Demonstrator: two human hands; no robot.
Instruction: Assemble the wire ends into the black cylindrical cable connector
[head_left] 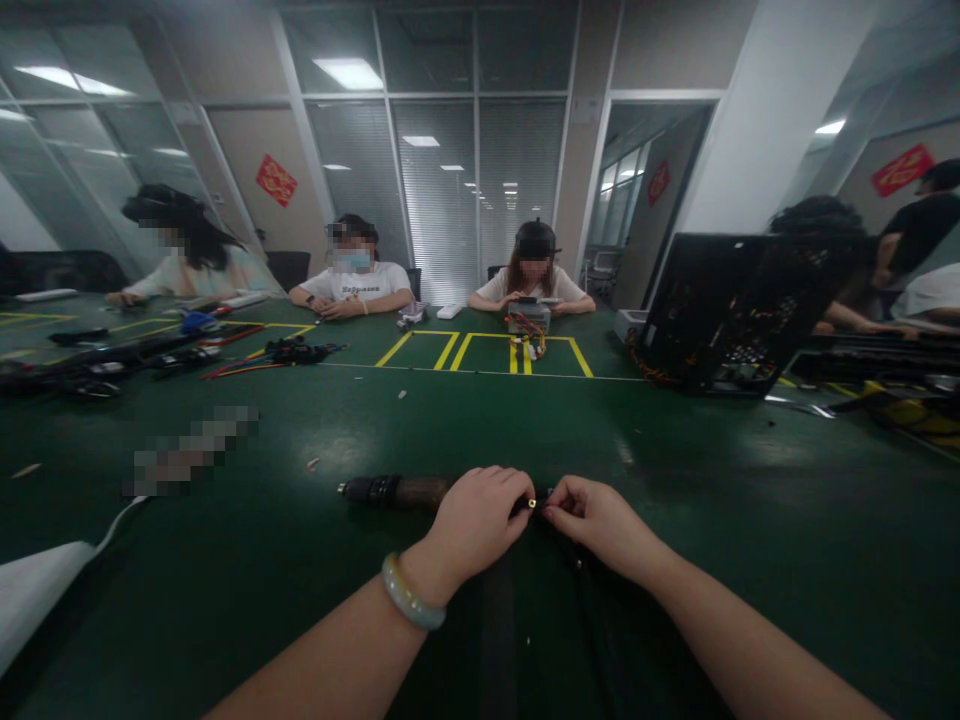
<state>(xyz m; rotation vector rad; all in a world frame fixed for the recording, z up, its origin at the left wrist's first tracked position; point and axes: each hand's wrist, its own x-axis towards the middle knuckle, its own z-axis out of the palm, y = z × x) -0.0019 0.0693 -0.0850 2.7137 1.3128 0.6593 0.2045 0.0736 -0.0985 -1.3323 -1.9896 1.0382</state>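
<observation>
Near the middle of the green table (337,590), a dark cylindrical tool (420,493) with a black tip lies sideways. My left hand (484,515) covers its right end, its fingers closed on a small dark piece with a bright yellowish spot (532,504). My right hand (596,520) is just to the right, thumb and fingers pinched at a small dark part too hidden to name. A black cable (581,590) runs from below my right hand toward the front edge.
Black cables (90,360) lie at the left. A blurred object (191,455) with a white cord is nearer. Across the table, people handle parts; one has a grey box (530,320) with wires. A black case (739,315) stands at the right.
</observation>
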